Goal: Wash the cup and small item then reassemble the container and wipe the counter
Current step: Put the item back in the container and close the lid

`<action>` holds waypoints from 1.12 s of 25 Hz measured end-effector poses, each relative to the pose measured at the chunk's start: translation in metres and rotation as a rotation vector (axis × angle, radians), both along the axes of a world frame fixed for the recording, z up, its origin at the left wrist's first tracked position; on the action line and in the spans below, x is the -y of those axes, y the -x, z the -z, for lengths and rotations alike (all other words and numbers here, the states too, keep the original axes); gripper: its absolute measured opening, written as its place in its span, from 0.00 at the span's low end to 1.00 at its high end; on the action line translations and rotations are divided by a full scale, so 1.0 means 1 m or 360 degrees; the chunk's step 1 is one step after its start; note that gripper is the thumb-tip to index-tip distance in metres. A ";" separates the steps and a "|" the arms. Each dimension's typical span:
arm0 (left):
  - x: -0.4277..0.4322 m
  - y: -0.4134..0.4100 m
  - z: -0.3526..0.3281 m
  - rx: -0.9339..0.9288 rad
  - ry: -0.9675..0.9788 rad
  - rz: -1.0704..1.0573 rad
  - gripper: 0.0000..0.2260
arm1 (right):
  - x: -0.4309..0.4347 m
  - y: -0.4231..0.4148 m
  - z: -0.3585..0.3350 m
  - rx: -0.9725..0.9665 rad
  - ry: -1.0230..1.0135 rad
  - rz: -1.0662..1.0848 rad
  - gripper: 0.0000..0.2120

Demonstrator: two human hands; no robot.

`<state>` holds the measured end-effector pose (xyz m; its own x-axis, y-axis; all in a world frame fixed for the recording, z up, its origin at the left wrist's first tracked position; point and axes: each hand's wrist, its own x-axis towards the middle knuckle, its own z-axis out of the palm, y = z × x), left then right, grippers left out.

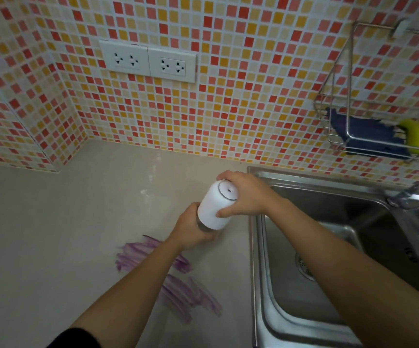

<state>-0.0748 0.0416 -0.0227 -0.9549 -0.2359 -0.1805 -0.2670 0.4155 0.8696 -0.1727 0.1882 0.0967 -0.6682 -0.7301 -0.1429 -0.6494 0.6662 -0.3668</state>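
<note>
Both your hands grip the white cylindrical plastic container [217, 207]: right hand [246, 194] around its top, left hand [193, 226] around its base, above purple smears [178, 280] on the beige worktop [77, 222].

Open surface [52, 222] leftward to the tiled corner [85, 135]; purple smears [150, 254] flat, no bar. White container [216, 207], gripped by left hand [190, 228] and right hand [247, 194], blocks the sink rim [256, 247]. Beyond, wire rack [348, 96] and tap [414, 188] jut over the sink.

**No readable text**

Nothing legible shows anywhere. A small dark stamp [409, 256] on the sink [303, 177] wall, to the right of and below the gripped container [216, 207], is too blurred to read (letters or digits, cannot tell).
</note>
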 end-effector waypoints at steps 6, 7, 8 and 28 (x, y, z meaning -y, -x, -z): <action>0.001 -0.004 0.004 -0.0012 -0.0127 -0.0043 0.37 | 0.021 0.003 0.010 0.0401 0.0198 0.0092 0.32; 0.002 -0.004 0.004 -0.0012 -0.0130 -0.0041 0.38 | 0.019 0.004 0.009 0.0596 0.0251 0.0123 0.31; 0.004 -0.003 0.005 -0.0014 -0.0126 -0.0038 0.38 | 0.015 0.005 0.007 0.0800 0.0279 0.0147 0.32; 0.026 -0.020 -0.011 0.0330 0.0371 0.0133 0.43 | -0.006 -0.020 0.057 0.0649 0.0577 0.0438 0.33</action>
